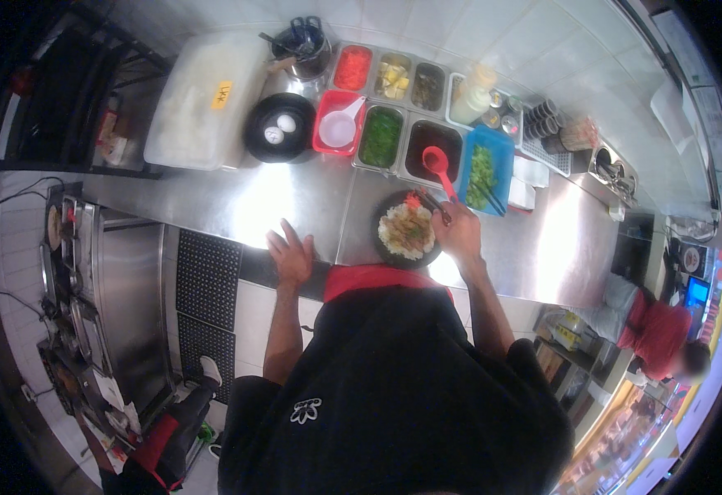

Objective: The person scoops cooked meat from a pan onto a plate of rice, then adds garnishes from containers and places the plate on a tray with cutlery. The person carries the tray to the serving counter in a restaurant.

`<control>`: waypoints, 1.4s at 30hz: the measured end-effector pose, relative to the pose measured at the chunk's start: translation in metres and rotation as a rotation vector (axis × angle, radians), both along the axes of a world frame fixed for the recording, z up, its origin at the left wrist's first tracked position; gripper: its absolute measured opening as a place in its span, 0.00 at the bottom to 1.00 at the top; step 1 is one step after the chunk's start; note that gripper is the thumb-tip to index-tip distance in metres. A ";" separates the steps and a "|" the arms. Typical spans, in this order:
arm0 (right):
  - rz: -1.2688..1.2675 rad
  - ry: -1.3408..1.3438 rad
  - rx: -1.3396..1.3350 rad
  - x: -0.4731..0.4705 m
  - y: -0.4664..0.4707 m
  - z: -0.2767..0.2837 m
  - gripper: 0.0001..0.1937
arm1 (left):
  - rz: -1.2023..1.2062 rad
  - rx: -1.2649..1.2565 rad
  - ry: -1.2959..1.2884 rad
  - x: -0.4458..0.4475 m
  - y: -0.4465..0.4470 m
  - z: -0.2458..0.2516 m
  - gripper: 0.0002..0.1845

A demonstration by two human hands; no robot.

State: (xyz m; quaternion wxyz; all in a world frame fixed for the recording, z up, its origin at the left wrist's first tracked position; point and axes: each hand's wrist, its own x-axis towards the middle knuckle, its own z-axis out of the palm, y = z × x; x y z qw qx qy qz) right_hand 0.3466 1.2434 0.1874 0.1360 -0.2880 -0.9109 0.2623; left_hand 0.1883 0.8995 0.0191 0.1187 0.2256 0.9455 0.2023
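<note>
My left hand [291, 255] rests with fingers spread at the front edge of the steel counter [212, 204], holding nothing. My right hand [460, 230] grips the handle of a red ladle [436, 162], whose bowl is over the pan of dark sauce [419, 133]. What seems to be a pair of brown tongs [438, 207] is also in that hand, its tips by red shredded garnish [413, 201]. Just left of this hand sits a dark bowl [382, 250] of rice topped with cooked meat [411, 230]. Behind it stands a pan of chopped green onion [380, 137].
A blue bin of lettuce [497, 145] with black chopsticks stands right of the sauce. Farther left are a red tub with a white scoop [337, 129], a black bowl with eggs [259, 133] and a large plastic container [200, 111]. Co-workers [657, 334] are at far right and lower left.
</note>
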 end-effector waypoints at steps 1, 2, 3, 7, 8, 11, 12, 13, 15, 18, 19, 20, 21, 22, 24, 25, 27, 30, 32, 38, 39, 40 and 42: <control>0.011 -0.022 0.004 -0.001 0.001 -0.001 0.07 | 0.002 0.006 0.005 0.000 0.000 0.001 0.47; 0.015 -0.030 -0.008 -0.001 0.002 -0.002 0.07 | 0.004 0.009 -0.004 0.000 0.000 0.001 0.46; 0.022 -0.042 -0.018 0.000 0.003 -0.003 0.07 | 0.011 0.015 -0.004 0.001 0.001 0.001 0.47; 0.022 -0.068 -0.040 0.005 0.002 -0.006 0.08 | 0.018 0.021 0.020 0.002 0.002 0.001 0.47; 0.019 -0.069 -0.047 0.006 0.002 -0.007 0.08 | 0.017 0.009 0.016 0.002 0.002 0.001 0.47; 0.020 -0.059 -0.047 0.008 0.000 -0.008 0.08 | 0.007 0.035 0.025 0.002 0.001 0.001 0.47; 0.018 -0.062 -0.048 0.009 0.000 -0.008 0.08 | 0.012 0.025 0.004 0.002 0.001 0.002 0.47; 0.015 -0.065 -0.048 0.009 0.000 -0.008 0.08 | 0.022 0.024 -0.024 0.002 0.001 0.002 0.47; 0.010 -0.080 -0.045 0.009 0.000 -0.008 0.09 | 0.026 0.018 -0.037 0.001 0.001 0.002 0.47; -0.002 -0.075 -0.049 0.010 0.001 -0.005 0.09 | 0.019 0.006 -0.016 0.000 0.001 0.001 0.47; -0.007 -0.070 -0.052 0.011 0.001 -0.003 0.09 | 0.024 0.005 -0.030 0.000 0.001 0.001 0.47; -0.011 -0.068 -0.051 0.011 0.001 -0.001 0.09 | 0.028 0.005 -0.045 0.000 0.002 0.001 0.47; -0.016 -0.068 -0.049 0.012 0.001 0.002 0.09 | 0.026 0.006 -0.029 0.001 0.002 0.001 0.47; -0.020 -0.067 -0.047 0.013 0.001 0.006 0.09 | 0.024 0.006 -0.013 0.001 0.002 0.001 0.47; -0.038 -0.038 -0.086 0.014 0.000 0.015 0.09 | 0.023 -0.032 0.028 0.002 0.003 0.001 0.47; -0.071 -0.055 -0.122 0.013 0.000 0.020 0.09 | 0.025 -0.070 0.053 0.002 0.003 0.001 0.47; -0.087 -0.051 -0.143 0.005 0.002 0.029 0.11 | 0.024 -0.115 0.094 0.003 0.003 -0.001 0.47; -0.068 0.096 -0.134 -0.032 0.004 0.028 0.13 | 0.000 -0.125 0.139 0.002 0.002 -0.006 0.47; -0.043 0.224 -0.098 -0.081 0.015 0.016 0.16 | -0.012 -0.133 0.171 0.001 0.001 -0.009 0.48; -0.142 -0.004 -0.154 -0.273 0.052 -0.024 0.25 | 0.008 -0.045 0.129 0.002 0.000 -0.004 0.50; -0.146 -0.039 -0.119 -0.294 0.052 -0.028 0.25 | 0.024 -0.026 0.139 0.003 0.000 -0.001 0.50; -0.157 -0.074 -0.078 -0.309 0.053 -0.032 0.25 | 0.040 -0.027 0.121 0.004 0.000 0.002 0.50; -0.134 -0.118 -0.051 -0.327 0.057 -0.038 0.24 | 0.067 -0.010 0.073 0.001 0.004 0.006 0.49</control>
